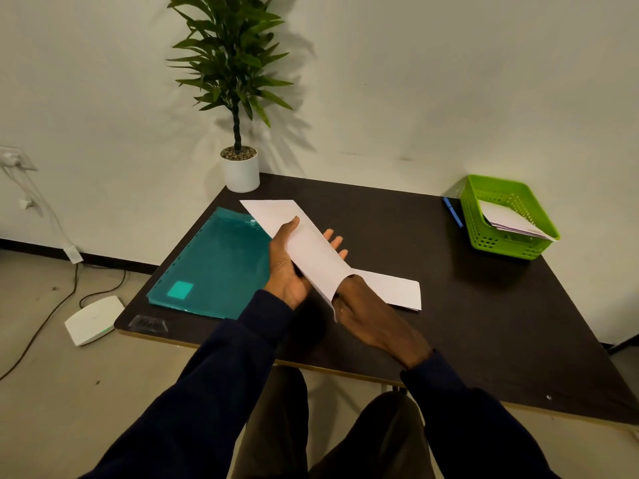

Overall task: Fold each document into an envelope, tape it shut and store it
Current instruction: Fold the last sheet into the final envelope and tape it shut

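A long white envelope (311,250) is held above the dark table (397,219), slanting from far left to near right. My left hand (287,267) grips it from the left, thumb on top and fingertips showing past its right edge. My right hand (373,316) reaches into its open near end, fingers hidden inside. A folded white document (397,290) lies flat on the table just right of my hands. A teal plastic folder (214,267) lies at the left of the table.
A green perforated basket (501,247) holding white envelopes stands at the far right, a blue pen (453,212) beside it. A potted plant (240,167) sits at the far left corner. A tape strip (148,323) sticks near the front left edge. A white device lies on the floor.
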